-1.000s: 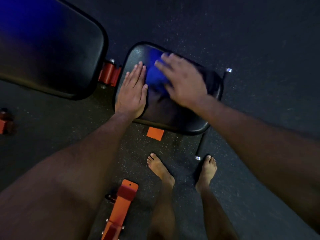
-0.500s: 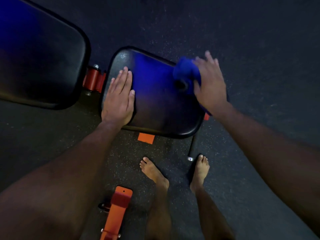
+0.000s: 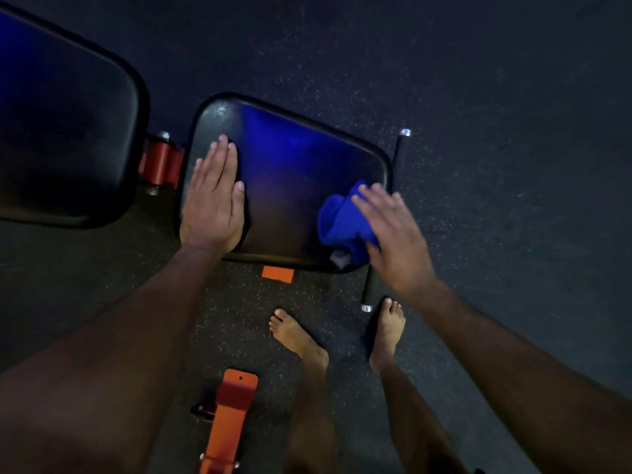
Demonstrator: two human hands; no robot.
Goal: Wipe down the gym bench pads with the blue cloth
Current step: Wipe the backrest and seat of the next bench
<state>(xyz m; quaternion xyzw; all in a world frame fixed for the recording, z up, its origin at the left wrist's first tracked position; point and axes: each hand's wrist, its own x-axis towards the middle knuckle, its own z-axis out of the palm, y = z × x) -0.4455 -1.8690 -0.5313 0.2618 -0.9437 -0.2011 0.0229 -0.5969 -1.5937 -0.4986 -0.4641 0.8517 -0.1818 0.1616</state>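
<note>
The black seat pad (image 3: pixel 287 172) of the gym bench lies in the middle of the view, with a blue sheen on it. The larger black back pad (image 3: pixel 65 131) fills the upper left. My left hand (image 3: pixel 213 196) rests flat on the seat pad's left edge, fingers straight. A bunched blue cloth (image 3: pixel 342 220) sits on the pad's near right corner. My right hand (image 3: pixel 393 234) presses on the cloth with spread, nearly straight fingers, covering its right side.
A red hinge bracket (image 3: pixel 160 162) joins the two pads. A black foot bar with chrome ends (image 3: pixel 398 159) runs past the seat's right side. An orange frame leg (image 3: pixel 229 415) lies at the bottom centre. My bare feet (image 3: pixel 301 336) stand on dark speckled rubber flooring.
My right hand has slid the cloth from the seat pad's far right corner down to its near right corner. My left hand has stayed flat on the left edge.
</note>
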